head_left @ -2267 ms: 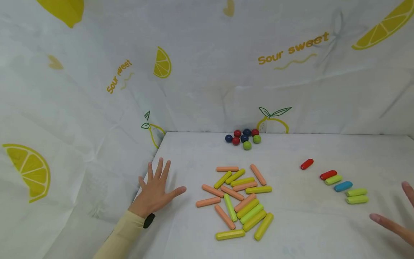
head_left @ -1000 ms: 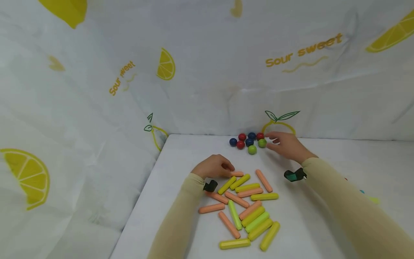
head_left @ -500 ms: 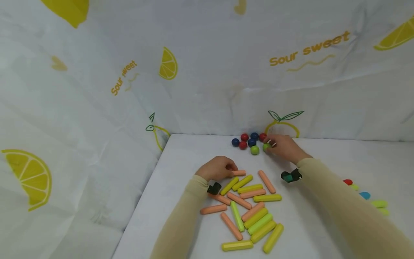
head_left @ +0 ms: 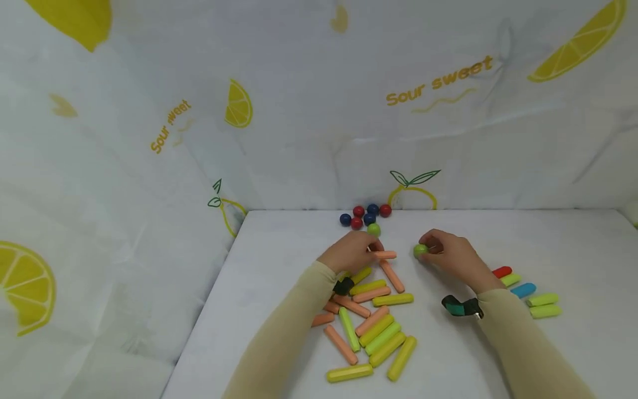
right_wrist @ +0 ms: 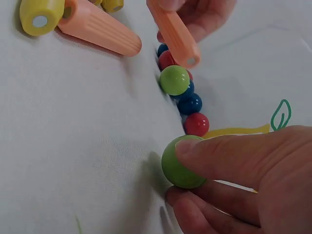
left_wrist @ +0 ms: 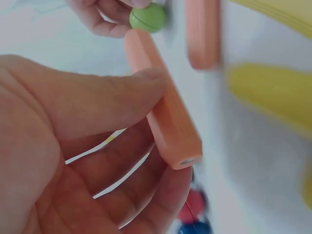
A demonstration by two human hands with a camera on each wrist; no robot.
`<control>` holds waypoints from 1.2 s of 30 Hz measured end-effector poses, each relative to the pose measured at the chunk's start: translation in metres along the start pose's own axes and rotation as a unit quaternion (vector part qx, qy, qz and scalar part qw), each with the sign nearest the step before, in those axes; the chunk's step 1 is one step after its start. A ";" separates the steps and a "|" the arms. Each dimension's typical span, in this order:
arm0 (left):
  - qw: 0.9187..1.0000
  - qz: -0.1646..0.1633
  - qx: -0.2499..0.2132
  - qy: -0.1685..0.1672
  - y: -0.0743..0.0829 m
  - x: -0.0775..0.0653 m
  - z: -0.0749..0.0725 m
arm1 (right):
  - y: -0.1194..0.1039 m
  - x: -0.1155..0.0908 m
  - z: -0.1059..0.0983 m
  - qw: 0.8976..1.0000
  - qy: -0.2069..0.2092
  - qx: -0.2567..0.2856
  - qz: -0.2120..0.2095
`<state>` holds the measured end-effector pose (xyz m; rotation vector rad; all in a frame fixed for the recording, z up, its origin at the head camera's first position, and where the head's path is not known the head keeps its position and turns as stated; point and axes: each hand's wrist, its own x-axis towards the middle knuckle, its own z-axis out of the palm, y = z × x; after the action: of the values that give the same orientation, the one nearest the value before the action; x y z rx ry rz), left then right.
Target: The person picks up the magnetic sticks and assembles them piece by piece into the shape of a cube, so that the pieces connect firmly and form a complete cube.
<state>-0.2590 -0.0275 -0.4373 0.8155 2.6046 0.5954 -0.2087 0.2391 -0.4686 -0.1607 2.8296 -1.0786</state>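
My left hand (head_left: pixel 351 252) pinches an orange magnetic rod (left_wrist: pixel 170 122) between thumb and fingers, above the rod pile. A round silvery inset shows in the end of that rod in the left wrist view. My right hand (head_left: pixel 458 257) holds a green ball (right_wrist: pixel 178 168) between thumb and fingertips, to the right of the held rod. Another green ball (head_left: pixel 374 229) lies at the front of the ball cluster, just beyond my left hand. Below my left hand lie several orange, yellow and yellow-green rods (head_left: pixel 382 339), some partly hidden by the left sleeve.
Red balls (head_left: pixel 385 210) and dark blue balls (head_left: pixel 345 220) sit at the table's back edge. Shorter rods lie on the right: a blue one (head_left: pixel 524 290), a red one (head_left: pixel 502 271) and yellow-green ones (head_left: pixel 545 312), beside the right sleeve. A lemon-print sheet (head_left: pixel 299 155) hangs behind the white table.
Both hands came in from the sides. The left took an orange rod and lifted it rightward; the right took a green ball from the cluster and brought it nearer and to the right.
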 end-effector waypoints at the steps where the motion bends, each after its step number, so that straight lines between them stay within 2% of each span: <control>1: 1.000 0.001 0.011 0.002 0.005 0.006 0.002 | 0.002 -0.002 0.001 1.000 0.002 0.006 -0.002; 5: 0.999 -0.002 0.041 0.013 0.018 0.024 0.011 | 0.006 -0.005 0.006 1.000 0.010 0.020 -0.012; 8: 0.998 -0.006 0.059 0.022 0.024 0.032 0.014 | 0.006 -0.004 0.004 0.999 0.017 0.021 -0.017; 14: 0.996 -0.017 0.082 0.028 0.028 0.040 0.017 | 0.000 0.004 0.001 0.999 0.013 0.026 -0.027; 22: 0.994 0.015 0.108 0.032 0.041 0.050 0.024 | 0.003 0.005 -0.001 0.999 0.023 0.003 -0.038; 25: 0.994 0.022 0.104 0.030 0.045 0.053 0.025 | 0.005 0.006 0.000 0.999 0.022 -0.004 -0.043; 27: 0.996 0.020 0.084 0.030 0.045 0.054 0.023 | 0.006 0.007 0.000 0.999 0.022 -0.012 -0.042; 29: 0.997 0.011 0.069 0.045 0.040 0.054 0.020 | 0.007 0.007 0.000 0.999 0.023 -0.021 -0.037; 31: 0.993 -0.002 0.080 0.081 0.033 0.054 0.014 | 0.006 0.007 -0.001 0.999 0.023 -0.027 -0.035; 34: 0.981 -0.033 0.128 0.144 0.022 0.055 0.008 | 0.007 0.006 -0.003 0.999 0.022 -0.033 -0.023; 36: 0.972 -0.050 0.163 0.160 0.016 0.056 0.007 | 0.009 0.004 -0.003 0.999 0.016 -0.029 -0.007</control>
<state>-0.2917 0.0200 -0.4464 0.7255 3.0742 0.2917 -0.2141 0.2470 -0.4723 -0.1696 2.8949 -1.0113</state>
